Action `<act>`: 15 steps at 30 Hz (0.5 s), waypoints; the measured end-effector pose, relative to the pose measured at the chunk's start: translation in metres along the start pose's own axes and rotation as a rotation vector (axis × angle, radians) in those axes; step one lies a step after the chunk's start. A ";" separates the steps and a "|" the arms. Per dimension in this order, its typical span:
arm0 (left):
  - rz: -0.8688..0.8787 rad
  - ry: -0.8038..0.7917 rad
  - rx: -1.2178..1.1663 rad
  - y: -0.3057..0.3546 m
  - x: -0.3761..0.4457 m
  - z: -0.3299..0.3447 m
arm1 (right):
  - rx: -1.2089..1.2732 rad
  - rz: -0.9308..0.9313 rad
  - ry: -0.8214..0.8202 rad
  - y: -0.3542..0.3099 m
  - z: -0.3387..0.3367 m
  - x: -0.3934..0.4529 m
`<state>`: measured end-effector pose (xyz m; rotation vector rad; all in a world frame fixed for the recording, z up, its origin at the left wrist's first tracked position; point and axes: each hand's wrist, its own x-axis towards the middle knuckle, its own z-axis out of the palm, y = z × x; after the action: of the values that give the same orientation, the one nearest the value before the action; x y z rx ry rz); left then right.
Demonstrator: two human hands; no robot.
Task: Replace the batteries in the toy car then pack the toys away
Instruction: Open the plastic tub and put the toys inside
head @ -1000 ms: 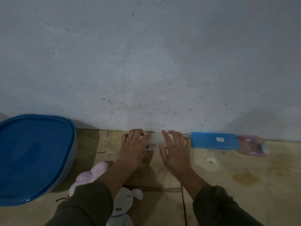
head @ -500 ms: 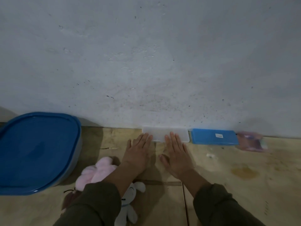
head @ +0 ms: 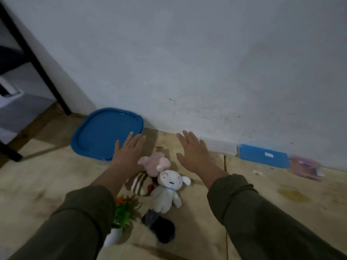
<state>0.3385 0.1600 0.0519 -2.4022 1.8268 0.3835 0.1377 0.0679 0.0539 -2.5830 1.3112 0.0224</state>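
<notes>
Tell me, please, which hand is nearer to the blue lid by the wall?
The left hand: its fingers overlap the blue lid's right edge in the picture. The right hand is farther right, beyond the pink plush.

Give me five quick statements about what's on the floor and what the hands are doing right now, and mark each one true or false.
1. Both hands are open with straight fingers, holding nothing. True: left hand, right hand.
2. The white doll lies between the two forearms. True.
3. The blue lid lies to the right of the right hand. False: it lies on the left, partly behind the left hand.
4. The flat blue box sits against the wall. True.
5. The right hand grips the pink plush toy. False: that hand is open and apart from it.
</notes>
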 end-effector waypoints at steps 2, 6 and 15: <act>-0.059 0.001 0.030 -0.027 -0.018 -0.003 | -0.003 -0.064 -0.019 -0.031 0.000 0.003; -0.107 0.024 0.042 -0.072 -0.037 0.001 | -0.014 -0.156 -0.055 -0.086 0.009 0.011; -0.002 0.017 0.045 -0.136 -0.001 0.014 | -0.122 -0.226 -0.108 -0.155 0.050 0.051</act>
<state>0.4671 0.2018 0.0287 -2.3846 1.8202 0.3192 0.2970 0.1264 0.0316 -2.7743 1.0038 0.2042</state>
